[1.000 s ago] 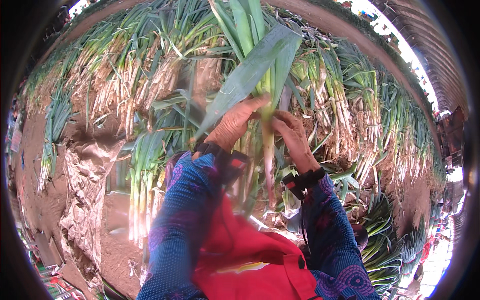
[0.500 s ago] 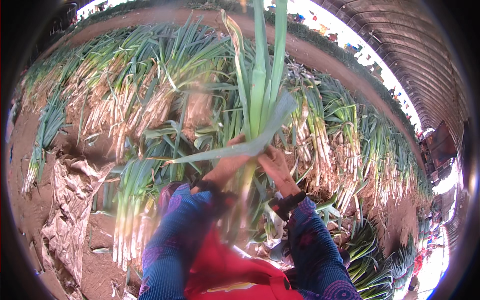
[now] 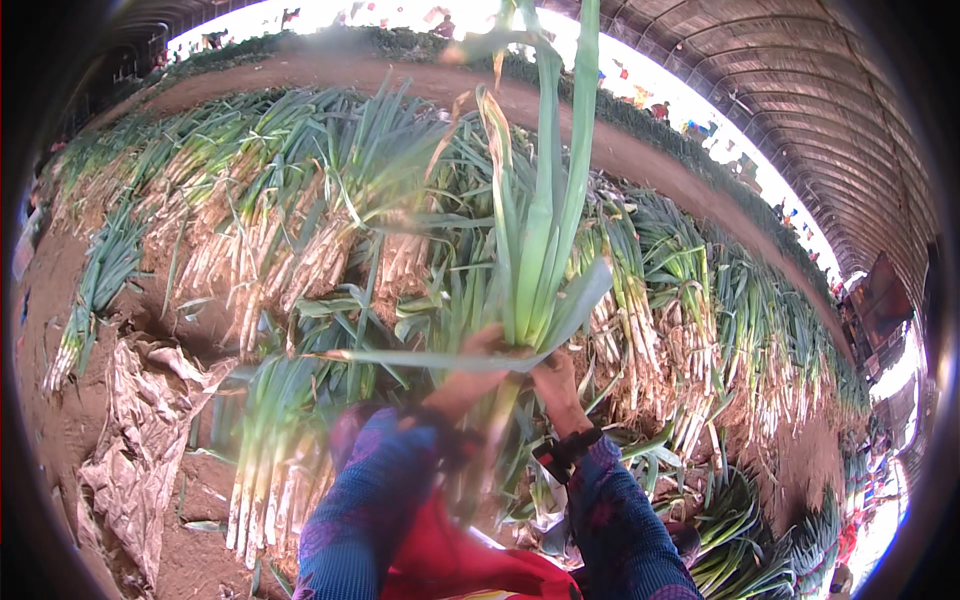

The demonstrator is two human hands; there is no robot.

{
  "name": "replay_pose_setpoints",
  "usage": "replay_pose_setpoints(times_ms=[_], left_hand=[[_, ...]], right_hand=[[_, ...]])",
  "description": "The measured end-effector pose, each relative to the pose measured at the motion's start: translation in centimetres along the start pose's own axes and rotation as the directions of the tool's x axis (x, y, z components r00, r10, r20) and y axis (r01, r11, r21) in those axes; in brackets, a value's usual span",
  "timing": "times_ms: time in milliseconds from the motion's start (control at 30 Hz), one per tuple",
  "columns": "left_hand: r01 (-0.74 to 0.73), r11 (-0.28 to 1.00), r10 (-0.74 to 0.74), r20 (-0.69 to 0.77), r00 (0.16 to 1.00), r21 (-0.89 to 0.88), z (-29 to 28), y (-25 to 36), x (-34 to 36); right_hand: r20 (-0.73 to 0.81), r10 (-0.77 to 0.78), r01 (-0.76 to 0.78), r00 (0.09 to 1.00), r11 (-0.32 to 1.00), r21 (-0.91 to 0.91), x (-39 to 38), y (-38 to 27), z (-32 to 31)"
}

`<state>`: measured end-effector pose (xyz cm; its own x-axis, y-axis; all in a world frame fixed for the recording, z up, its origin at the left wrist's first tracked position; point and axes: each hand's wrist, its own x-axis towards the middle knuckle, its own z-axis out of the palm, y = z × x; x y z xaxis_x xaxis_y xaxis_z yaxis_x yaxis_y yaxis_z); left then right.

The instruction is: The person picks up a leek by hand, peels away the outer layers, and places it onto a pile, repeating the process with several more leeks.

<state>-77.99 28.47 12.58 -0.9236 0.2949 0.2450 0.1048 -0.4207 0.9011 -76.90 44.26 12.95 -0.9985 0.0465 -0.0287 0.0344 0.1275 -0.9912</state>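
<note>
I hold one tall leek (image 3: pixel 532 290) upright in front of me, its green leaves rising past the top of the view and its pale stem pointing down. My left hand (image 3: pixel 466 385) grips it from the left where leaves meet stem; a drooping leaf partly covers the fingers. On the right side, my right hand (image 3: pixel 556 390) closes on the same spot, fingers bent against the leek and a bent leaf. The lower stem looks blurred. A bundle of leeks (image 3: pixel 265 460) with white stems lies left of my left forearm.
Long rows of leeks (image 3: pixel 260 240) lie beyond my hands, continuing right as more leeks (image 3: pixel 740 330). A crumpled brown sheet (image 3: pixel 145 450) lies on the soil at left. Dark green leaves (image 3: pixel 735 525) spread at lower right. An arched roof (image 3: pixel 800 110) curves overhead.
The leek and both hands sit lower in the view, and the whole scene has shifted down slightly. Both hands keep their hold; the drooping leaf still crosses in front of the left.
</note>
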Motion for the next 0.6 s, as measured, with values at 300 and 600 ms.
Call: replay_pose_setpoints(times_ms=[300,600], left_hand=[[0.076,0.975,-0.057,0.096,0.994,-0.211,-0.6,4.0,-0.3],[0.104,0.978,-0.058,0.242,0.968,-0.179,0.7,4.0,0.6]], right_hand=[[0.201,0.071,-0.124,0.977,0.956,0.267,-2.0,-0.1,-0.5],[0.032,-0.057,0.049,0.998,0.976,0.213,-2.7,0.0,-0.8]])
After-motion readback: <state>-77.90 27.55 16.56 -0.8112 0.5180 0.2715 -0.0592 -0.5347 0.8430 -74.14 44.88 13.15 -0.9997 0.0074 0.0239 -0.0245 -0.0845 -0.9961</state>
